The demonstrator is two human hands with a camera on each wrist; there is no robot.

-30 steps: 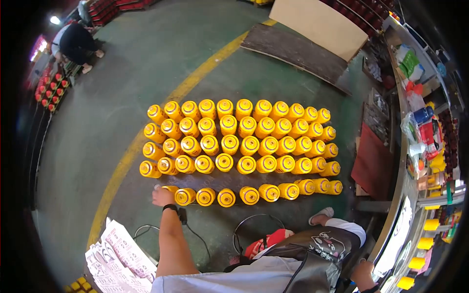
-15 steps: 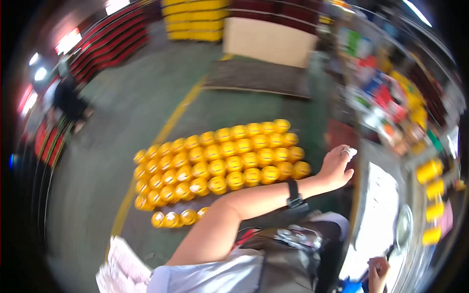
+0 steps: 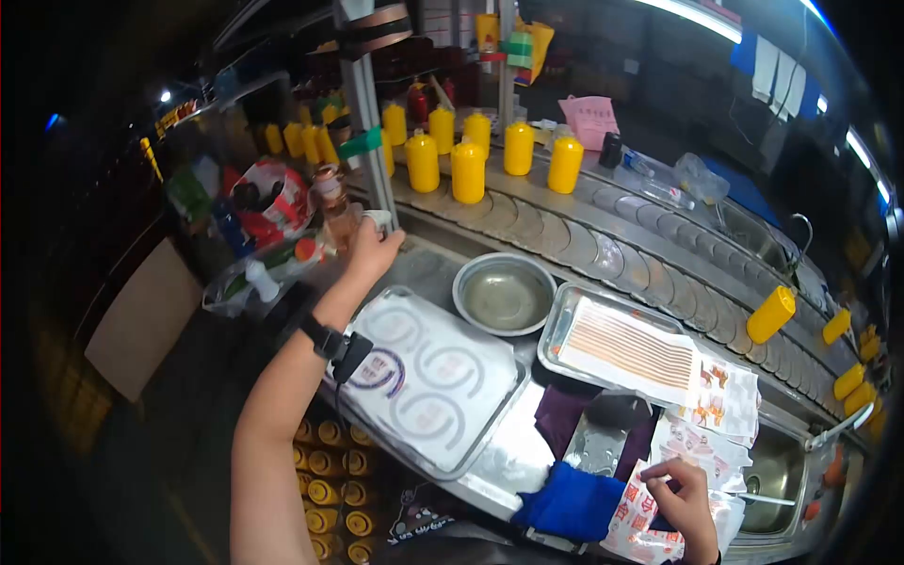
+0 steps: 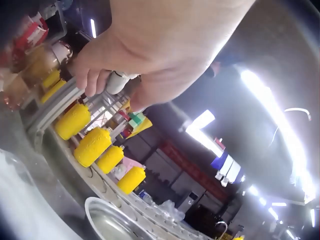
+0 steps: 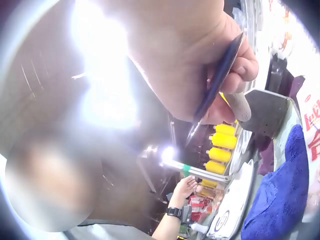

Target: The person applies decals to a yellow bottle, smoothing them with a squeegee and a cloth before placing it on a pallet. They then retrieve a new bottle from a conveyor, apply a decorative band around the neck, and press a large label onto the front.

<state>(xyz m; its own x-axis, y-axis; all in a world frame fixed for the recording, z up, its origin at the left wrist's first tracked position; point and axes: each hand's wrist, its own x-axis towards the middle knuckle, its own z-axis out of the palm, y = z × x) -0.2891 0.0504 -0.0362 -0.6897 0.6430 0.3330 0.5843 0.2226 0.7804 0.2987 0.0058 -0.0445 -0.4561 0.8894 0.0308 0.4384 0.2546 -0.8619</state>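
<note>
In the head view my left hand [image 3: 375, 250] is raised at the foot of a metal post [image 3: 369, 141], beside a bottle of pinkish liquid [image 3: 334, 202]. Its fingers are loosely bent, with white wrapping on a fingertip, and overlap the post in the left wrist view; no held thing shows. Below it, a sheet of ring-shaped prints [image 3: 414, 377] lies on a metal tray [image 3: 499, 414]. My right hand [image 3: 683, 504] is over red-printed paper [image 3: 636, 499], next to a blue cloth [image 3: 570, 499]. It grips a slim dark tool with a pointed metal tip [image 5: 217, 82].
A metal bowl of liquid [image 3: 505, 294] and a tray of striped sheets [image 3: 626, 348] stand behind. Beyond runs a slatted conveyor [image 3: 584, 250] carrying yellow bottles [image 3: 424, 162]. A sink [image 3: 772, 480] is at the right; more yellow bottles [image 3: 325, 461] stand low at the left.
The view has swung right from the rows of yellow bottles on the floor to the workbench. My left hand has left those bottles and come over to the bench's far side.
</note>
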